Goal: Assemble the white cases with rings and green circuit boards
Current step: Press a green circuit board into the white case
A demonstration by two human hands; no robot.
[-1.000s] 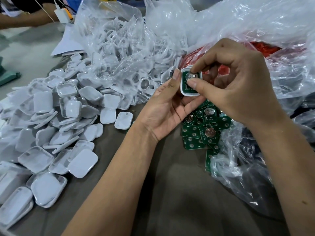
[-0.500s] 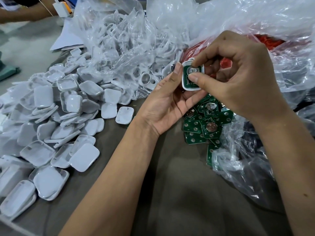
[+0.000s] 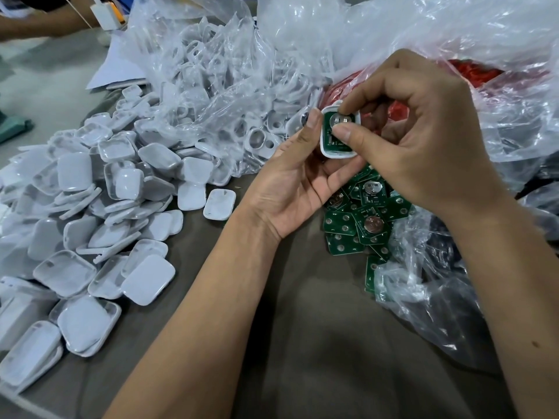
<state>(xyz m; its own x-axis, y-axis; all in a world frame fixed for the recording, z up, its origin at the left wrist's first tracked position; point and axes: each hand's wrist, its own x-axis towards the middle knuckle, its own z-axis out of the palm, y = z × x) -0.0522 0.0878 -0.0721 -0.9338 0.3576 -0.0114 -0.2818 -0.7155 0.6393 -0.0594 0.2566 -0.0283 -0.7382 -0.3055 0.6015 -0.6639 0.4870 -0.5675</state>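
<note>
white case (image 3: 328,152) cradling green board (image 3: 332,140)

I am watching through a single wide-angle head camera that is looking forward and steeply down from close range at the tabletop (image 3: 302,343), with both forearms reaching in from the bottom edge and the view's edges bending outward.

The white cases (image 3: 84,225) are seen to be moulded plastic, smooth and faintly glossy, and the green circuit boards (image 3: 361,219) are given a slight sheen — each set with silvery metal discs. The clear bags (image 3: 453,40) are made of thin, crinkled, shiny plastic film. The desk (image 3: 302,343) is covered in a matt grey-brown cloth — softly creased.
</note>
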